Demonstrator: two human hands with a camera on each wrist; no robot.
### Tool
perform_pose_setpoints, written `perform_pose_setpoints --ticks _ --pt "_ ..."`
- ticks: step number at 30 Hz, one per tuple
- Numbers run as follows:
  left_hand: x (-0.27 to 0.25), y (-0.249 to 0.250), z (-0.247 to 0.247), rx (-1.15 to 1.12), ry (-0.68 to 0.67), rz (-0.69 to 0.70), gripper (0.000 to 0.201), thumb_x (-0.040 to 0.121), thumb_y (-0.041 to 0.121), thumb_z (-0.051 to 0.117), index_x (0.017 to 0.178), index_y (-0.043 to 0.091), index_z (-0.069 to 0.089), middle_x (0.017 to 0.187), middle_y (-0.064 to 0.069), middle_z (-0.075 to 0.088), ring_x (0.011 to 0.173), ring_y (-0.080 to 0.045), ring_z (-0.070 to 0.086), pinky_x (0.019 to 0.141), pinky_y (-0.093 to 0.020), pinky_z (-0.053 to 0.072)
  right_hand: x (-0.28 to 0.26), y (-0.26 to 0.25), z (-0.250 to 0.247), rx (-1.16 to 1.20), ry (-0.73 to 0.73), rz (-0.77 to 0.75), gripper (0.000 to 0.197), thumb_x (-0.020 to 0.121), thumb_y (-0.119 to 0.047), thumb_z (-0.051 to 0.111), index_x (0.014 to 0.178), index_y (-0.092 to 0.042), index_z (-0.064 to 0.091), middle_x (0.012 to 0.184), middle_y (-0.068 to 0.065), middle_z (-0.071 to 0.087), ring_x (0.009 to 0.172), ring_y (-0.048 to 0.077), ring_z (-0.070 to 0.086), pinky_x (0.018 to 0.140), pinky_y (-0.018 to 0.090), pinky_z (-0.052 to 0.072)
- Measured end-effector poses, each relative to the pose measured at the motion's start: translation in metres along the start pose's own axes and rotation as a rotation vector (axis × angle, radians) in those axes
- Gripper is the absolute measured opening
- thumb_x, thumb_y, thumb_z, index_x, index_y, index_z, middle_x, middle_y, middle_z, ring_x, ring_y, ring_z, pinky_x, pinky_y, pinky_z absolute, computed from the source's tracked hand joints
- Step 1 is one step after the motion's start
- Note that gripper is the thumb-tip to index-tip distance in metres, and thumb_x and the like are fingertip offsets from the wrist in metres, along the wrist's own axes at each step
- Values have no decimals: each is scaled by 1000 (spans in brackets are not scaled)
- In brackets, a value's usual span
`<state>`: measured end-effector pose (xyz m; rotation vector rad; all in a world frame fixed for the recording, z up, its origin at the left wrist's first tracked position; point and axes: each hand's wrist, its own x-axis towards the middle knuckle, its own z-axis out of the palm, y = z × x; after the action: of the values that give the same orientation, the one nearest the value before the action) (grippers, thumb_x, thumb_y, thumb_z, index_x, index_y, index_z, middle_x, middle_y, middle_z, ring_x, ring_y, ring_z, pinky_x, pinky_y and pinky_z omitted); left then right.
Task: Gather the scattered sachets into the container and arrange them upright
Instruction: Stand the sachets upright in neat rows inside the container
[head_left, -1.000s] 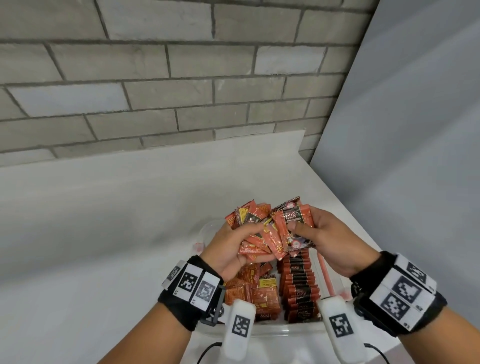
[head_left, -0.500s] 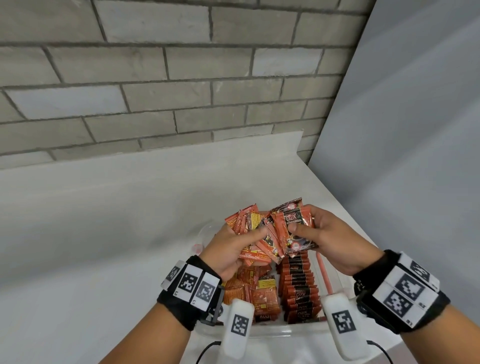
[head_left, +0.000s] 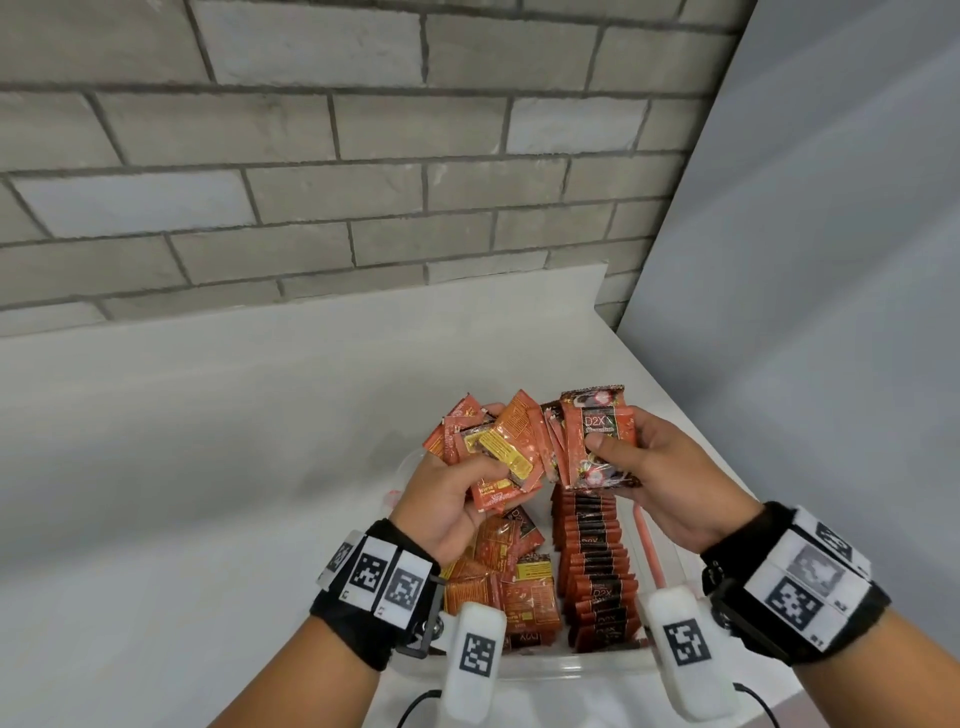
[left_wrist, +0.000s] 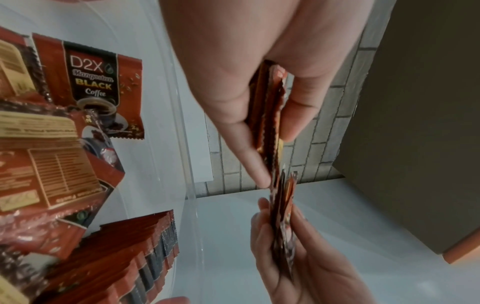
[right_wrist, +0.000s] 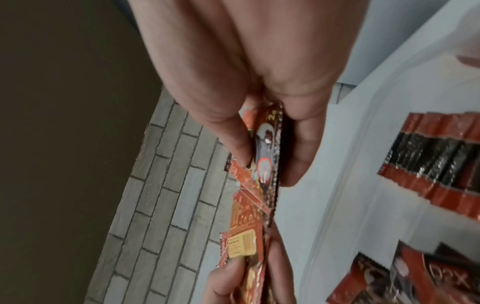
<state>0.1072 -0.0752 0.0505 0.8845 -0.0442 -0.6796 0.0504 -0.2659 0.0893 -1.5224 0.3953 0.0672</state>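
Holding a squared stack of sachets (head_left: 602, 447) upright, the right hand (head_left: 660, 483) pinches it directly above the container's (head_left: 571, 667) standing row (head_left: 597, 582). Beside it, the left hand (head_left: 447, 499) clamps a fanned, crooked bunch (head_left: 498, 441) over loose sachets lying flat.

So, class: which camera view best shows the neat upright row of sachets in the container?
The head view: the upright row shows along its length inside the container. The left wrist view catches the row obliquely; the right wrist view shows one blurred part.
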Motion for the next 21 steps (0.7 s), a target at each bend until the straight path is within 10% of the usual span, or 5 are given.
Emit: perform_pose_setpoints --ticks 5,10,16,21 --pt "-1 -5 2 127 -1 55 29 81 -23 48 100 -4 58 76 -10 73 70 -21 71 60 -28 57 2 -1 11 110 -58 90 25 91 -11 56 115 -4 62 107 12 71 92 20 68 96 40 47" --pt "-1 -4 1 174 21 101 48 76 -26 53 121 -8 53 84 -11 74 75 -22 71 65 -30 57 6 -4 9 159 -40 144 22 91 -11 56 111 -7 65 103 10 73 86 19 70 91 38 51" --pt "-2 -7 6 166 -15 96 40 67 -11 66 104 5 65 98 -15 72 90 -27 70 72 -33 57 4 -4 12 106 -86 195 16 90 -18 58 103 -13 68 96 5 73 80 14 68 80 35 50" --pt "-3 -1 4 -117 -22 -49 24 89 -5 42 108 0 56 103 -21 69 95 -34 66 77 -42 58 3 -10 7 103 -61 168 17 90 -16 57 104 -14 67 101 7 73 87 17 68 88 39 51"
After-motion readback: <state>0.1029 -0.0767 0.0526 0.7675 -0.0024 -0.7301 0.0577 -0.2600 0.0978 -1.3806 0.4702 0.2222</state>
